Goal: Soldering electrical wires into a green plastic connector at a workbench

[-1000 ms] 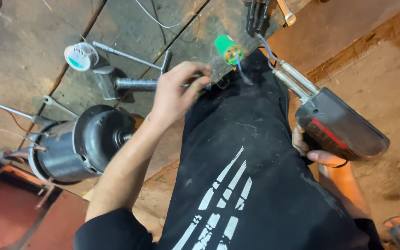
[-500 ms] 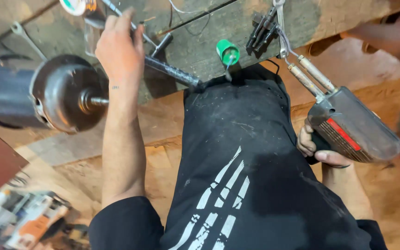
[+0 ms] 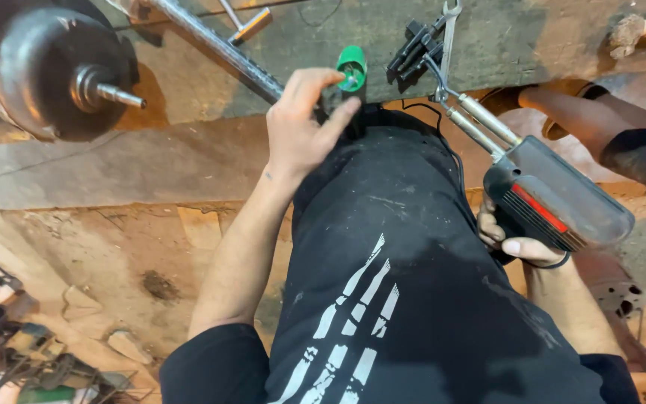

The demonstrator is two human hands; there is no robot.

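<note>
Fingers pinch green reel — soldering gun gripped.

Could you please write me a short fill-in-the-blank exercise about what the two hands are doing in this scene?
1. The left hand touches a small spool whose colour is ____.
2. The right hand grips a soldering gun with a black body and a ____ stripe.
3. The round electric motor lies on the ____ side of the picture.

Missing words: green; red; left
</note>
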